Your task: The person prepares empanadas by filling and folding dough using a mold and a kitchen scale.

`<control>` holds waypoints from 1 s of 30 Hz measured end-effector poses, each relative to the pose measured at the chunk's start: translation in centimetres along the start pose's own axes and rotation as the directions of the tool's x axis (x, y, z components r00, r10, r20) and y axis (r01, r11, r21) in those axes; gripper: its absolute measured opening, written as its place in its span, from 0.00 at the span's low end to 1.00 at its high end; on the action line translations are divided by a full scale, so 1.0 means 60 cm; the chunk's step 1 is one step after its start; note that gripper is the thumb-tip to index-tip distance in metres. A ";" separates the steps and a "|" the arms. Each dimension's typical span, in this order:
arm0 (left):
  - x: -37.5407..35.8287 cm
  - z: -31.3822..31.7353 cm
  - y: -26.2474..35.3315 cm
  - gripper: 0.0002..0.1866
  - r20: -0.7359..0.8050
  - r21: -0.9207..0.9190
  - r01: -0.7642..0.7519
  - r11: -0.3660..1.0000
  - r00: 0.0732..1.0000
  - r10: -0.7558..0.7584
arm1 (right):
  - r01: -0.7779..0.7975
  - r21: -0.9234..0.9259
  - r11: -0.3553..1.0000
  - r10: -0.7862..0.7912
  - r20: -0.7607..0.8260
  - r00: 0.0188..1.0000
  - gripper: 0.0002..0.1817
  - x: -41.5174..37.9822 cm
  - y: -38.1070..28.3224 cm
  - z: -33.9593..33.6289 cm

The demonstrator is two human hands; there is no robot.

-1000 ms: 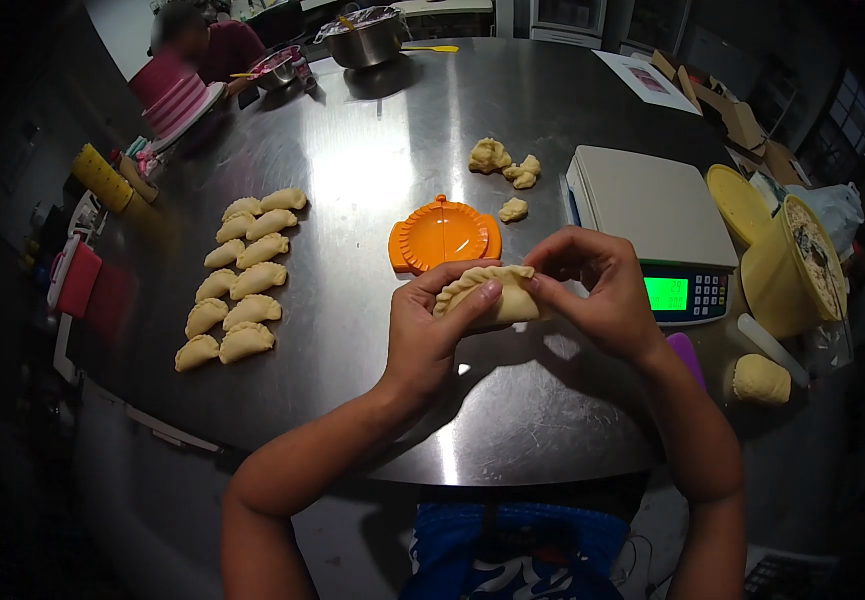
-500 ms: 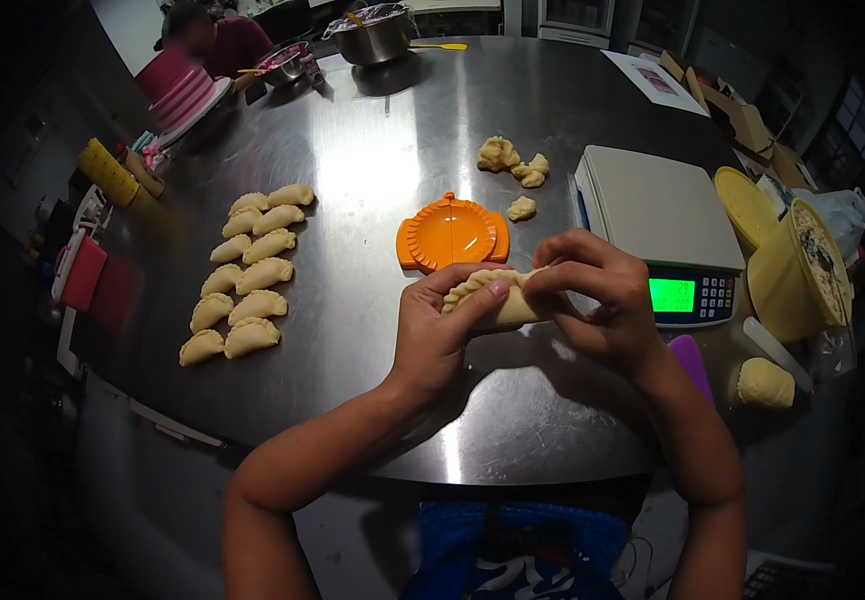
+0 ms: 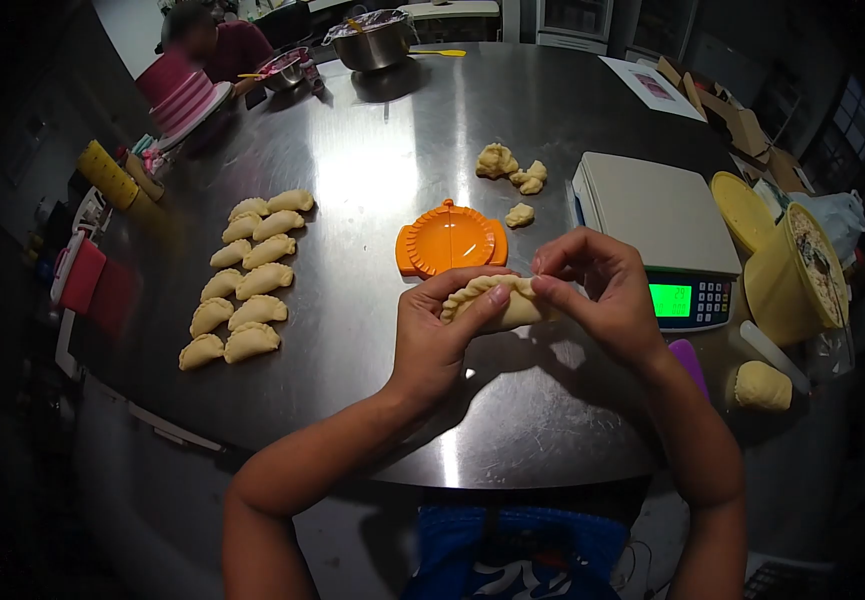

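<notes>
Green scale display (image 3: pixel 669 299) reads 29 on top; right grip (image 3: pixel 604 292) pinches dumpling (image 3: pixel 514 311).

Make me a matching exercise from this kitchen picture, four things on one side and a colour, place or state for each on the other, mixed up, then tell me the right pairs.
Things:
1. Dumpling mould
2. Kitchen scale
3. Group of dumplings
4. Single dumpling

Descriptions:
A. Set out in two columns
B. Held by the left hand and pinched at its edge by the right hand
C. Bright orange
D. Has a display lit green

Right pairs: 1-C, 2-D, 3-A, 4-B
</notes>
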State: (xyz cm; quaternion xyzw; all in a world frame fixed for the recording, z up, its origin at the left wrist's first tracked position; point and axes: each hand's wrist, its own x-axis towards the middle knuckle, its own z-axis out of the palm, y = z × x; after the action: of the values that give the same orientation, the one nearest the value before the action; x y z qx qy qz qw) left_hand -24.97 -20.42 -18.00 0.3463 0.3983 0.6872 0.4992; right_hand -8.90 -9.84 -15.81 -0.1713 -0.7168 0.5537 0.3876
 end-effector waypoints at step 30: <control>-0.002 -0.005 0.006 0.17 -0.008 0.095 0.139 0.986 0.990 -0.139 | -0.079 -0.056 0.995 0.081 0.045 0.996 0.07 -0.002 -0.001 0.005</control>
State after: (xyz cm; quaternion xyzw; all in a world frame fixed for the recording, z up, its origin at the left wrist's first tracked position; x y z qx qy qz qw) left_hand -25.36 -20.63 -17.84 0.3405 0.4542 0.6312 0.5286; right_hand -9.03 -10.12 -15.82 -0.1971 -0.7332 0.5531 0.3431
